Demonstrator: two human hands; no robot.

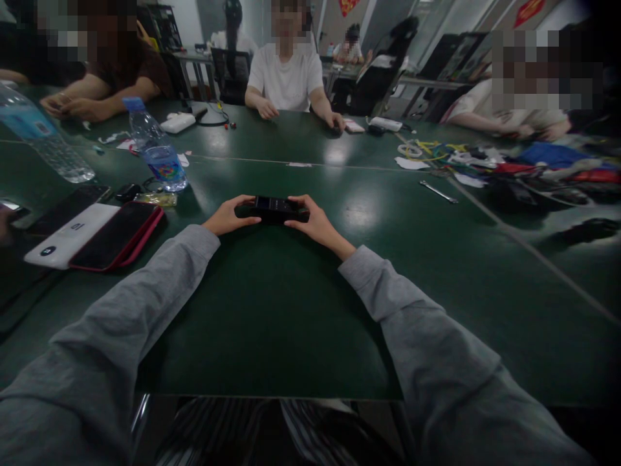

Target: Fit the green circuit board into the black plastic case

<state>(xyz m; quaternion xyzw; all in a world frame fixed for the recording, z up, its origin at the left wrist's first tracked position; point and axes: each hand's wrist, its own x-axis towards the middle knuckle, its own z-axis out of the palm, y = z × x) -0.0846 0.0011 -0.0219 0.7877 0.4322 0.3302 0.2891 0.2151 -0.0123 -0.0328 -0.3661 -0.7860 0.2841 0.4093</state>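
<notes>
Between my two hands is a black box-shaped handheld device (pixel 275 210) with a small dark screen on its left part and small buttons or markings in the middle. My left hand (pixel 229 216) grips its left end, thumb along the near side and index finger on the far edge. On the right end my right hand (pixel 314 222) holds it in the same way. The underside is hidden, so I cannot tell whether it touches the green table (pixel 272 310). Nearest to my left hand stands a water bottle (pixel 158 152) with a blue cap.
At left lie a red-cased phone (pixel 116 236), a white power bank (pixel 70 236) and a larger bottle (pixel 46 133). A wrench (pixel 438 191) and tangled cables (pixel 456 155) are at right. Across sits a person in a white shirt (pixel 286 77), with others on both sides.
</notes>
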